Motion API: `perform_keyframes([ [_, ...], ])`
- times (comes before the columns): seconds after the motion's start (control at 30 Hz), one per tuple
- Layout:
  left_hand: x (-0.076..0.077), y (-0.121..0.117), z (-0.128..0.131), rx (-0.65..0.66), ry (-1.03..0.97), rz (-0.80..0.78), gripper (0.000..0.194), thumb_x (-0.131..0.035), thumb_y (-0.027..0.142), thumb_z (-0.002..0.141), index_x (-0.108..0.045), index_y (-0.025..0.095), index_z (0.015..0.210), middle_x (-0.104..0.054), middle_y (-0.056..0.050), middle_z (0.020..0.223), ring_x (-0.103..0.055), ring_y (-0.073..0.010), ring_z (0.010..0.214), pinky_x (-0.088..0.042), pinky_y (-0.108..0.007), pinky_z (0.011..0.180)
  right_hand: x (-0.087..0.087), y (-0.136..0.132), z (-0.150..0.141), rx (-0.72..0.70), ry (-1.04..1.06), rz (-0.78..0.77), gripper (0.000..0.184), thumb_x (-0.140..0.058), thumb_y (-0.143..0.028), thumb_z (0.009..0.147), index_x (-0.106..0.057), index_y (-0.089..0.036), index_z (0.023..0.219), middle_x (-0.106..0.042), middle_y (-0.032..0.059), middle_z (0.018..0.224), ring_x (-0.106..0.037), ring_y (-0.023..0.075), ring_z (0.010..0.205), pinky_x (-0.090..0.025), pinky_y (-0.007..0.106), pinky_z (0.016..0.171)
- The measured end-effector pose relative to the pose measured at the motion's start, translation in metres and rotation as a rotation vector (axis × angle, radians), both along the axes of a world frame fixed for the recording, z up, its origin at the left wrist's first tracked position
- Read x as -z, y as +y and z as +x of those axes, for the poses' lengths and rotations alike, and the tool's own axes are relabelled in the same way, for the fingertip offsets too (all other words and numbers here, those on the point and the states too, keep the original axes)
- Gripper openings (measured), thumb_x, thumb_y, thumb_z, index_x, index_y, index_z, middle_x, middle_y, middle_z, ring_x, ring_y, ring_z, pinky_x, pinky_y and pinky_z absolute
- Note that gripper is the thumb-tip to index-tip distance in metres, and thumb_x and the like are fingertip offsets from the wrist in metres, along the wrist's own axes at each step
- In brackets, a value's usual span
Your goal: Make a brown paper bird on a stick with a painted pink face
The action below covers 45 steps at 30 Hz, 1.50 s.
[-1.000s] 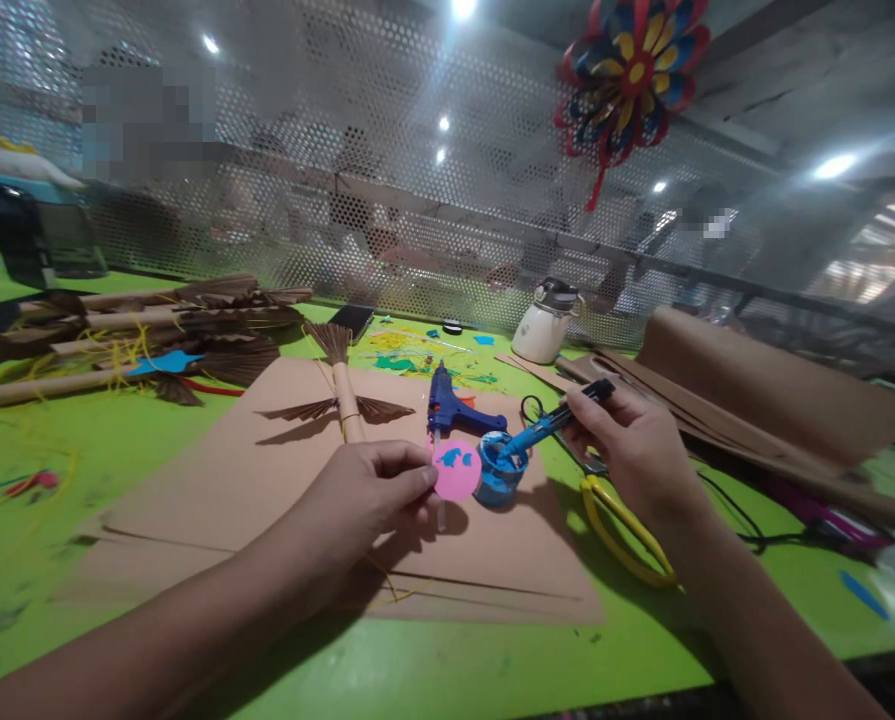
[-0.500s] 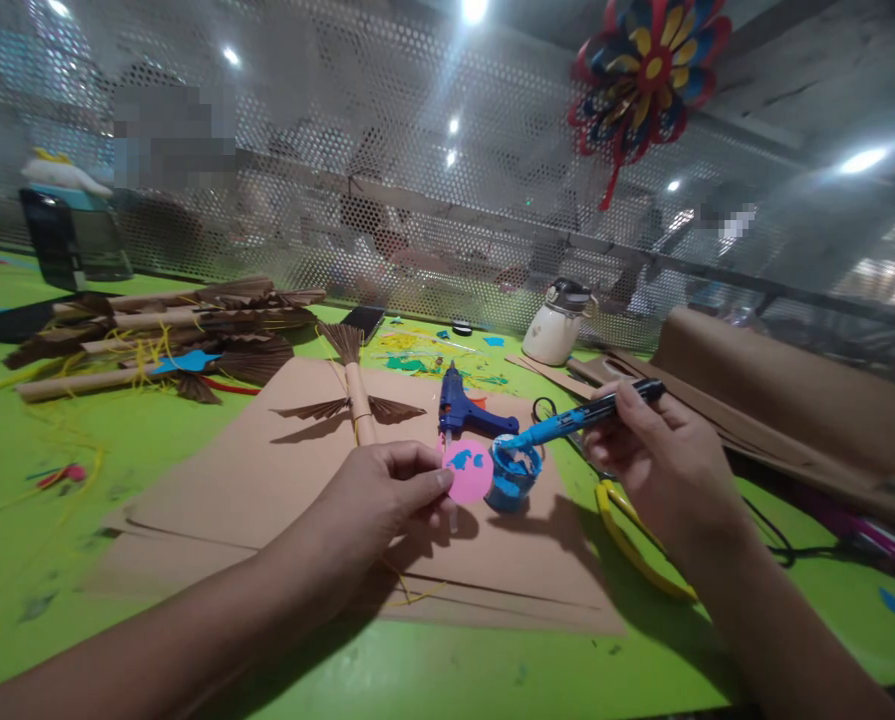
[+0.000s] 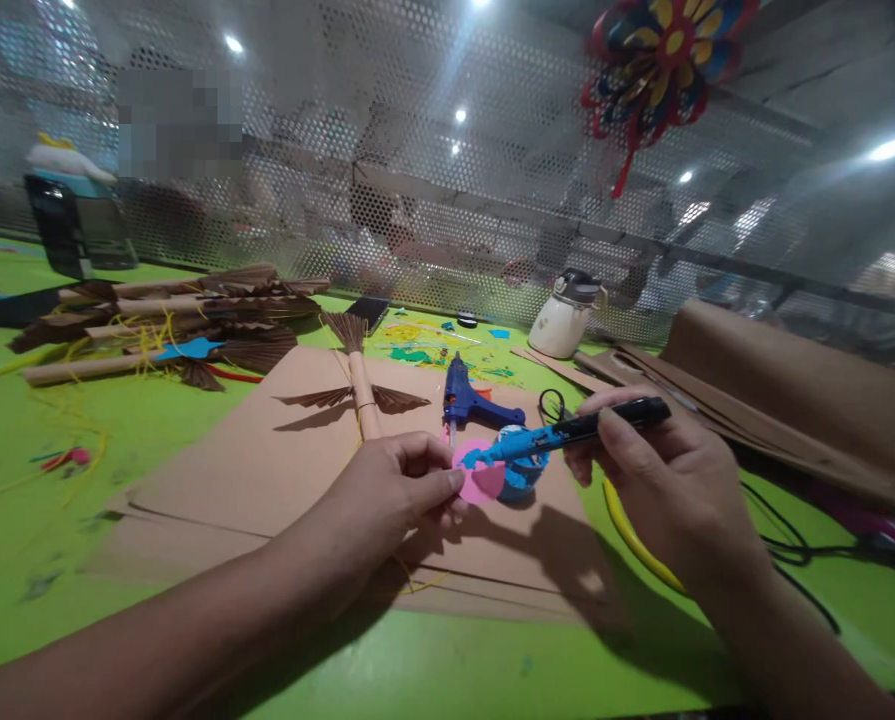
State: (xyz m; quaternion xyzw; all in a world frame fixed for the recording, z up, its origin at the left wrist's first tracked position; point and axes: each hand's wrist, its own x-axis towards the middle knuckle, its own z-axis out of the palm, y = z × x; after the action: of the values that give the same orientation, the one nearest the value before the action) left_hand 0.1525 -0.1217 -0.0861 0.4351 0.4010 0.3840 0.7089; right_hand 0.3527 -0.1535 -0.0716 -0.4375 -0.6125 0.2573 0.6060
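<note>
Between thumb and fingers, my left hand (image 3: pixel 387 500) pinches a round pink paper disc (image 3: pixel 484 487) by its left edge. My right hand (image 3: pixel 672 480) grips a black marker pen (image 3: pixel 612 418) whose front half is coated in blue paint. The pen's tip touches or hovers just over the blue patch on the disc; I cannot tell which. Partly hidden behind the disc and pen is a small blue-smeared paint pot (image 3: pixel 523 487). A blue glue gun (image 3: pixel 458 393) lies just beyond, on brown paper sheets (image 3: pixel 244 460). A rolled-paper figure with pleated wings (image 3: pixel 360 380) lies left of it.
More rolled-paper figures (image 3: pixel 139 310) with yellow strings pile up at the left. Scissors with yellow handles (image 3: pixel 638 545) lie under my right hand. A cream flask (image 3: pixel 562 318), a phone (image 3: pixel 370 312) and folded brown paper (image 3: pixel 792 390) stand or lie farther back, before a perforated metal screen (image 3: pixel 432 220).
My right hand has brought the painted pen tip leftward from the paint pot to the pink disc. The left hand keeps its hold on the disc. The view has shifted slightly.
</note>
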Motion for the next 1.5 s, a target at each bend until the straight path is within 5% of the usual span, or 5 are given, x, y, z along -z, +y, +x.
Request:
perform_keyframes([
  [1.2, 0.004, 0.005, -0.001, 0.092, 0.015, -0.024, 0.015, -0.068, 0.020, 0.072, -0.055, 0.013, 0.074, -0.057, -0.003, 0.058, -0.049, -0.0071, 0.049, -0.036, -0.015, 0.045, -0.005, -0.009, -0.007, 0.018, -0.144, 0.068, 0.009, -0.059, -0.023, 0.084, -0.061, -0.019, 0.092, -0.062, 0.0004, 0.070, -0.060, 0.0121, 0.061, -0.051, 0.026, 0.057],
  [1.5, 0.004, 0.003, -0.001, 0.083, 0.034, 0.025, 0.014, -0.066, 0.019, 0.072, -0.053, 0.013, 0.076, -0.057, -0.003, 0.061, -0.048, -0.0070, 0.051, -0.036, -0.016, 0.046, -0.009, -0.005, 0.003, 0.014, 0.195, 0.127, 0.010, -0.060, -0.024, 0.083, -0.066, -0.017, 0.087, -0.063, 0.0035, 0.074, -0.058, 0.0120, 0.060, -0.046, 0.023, 0.049],
])
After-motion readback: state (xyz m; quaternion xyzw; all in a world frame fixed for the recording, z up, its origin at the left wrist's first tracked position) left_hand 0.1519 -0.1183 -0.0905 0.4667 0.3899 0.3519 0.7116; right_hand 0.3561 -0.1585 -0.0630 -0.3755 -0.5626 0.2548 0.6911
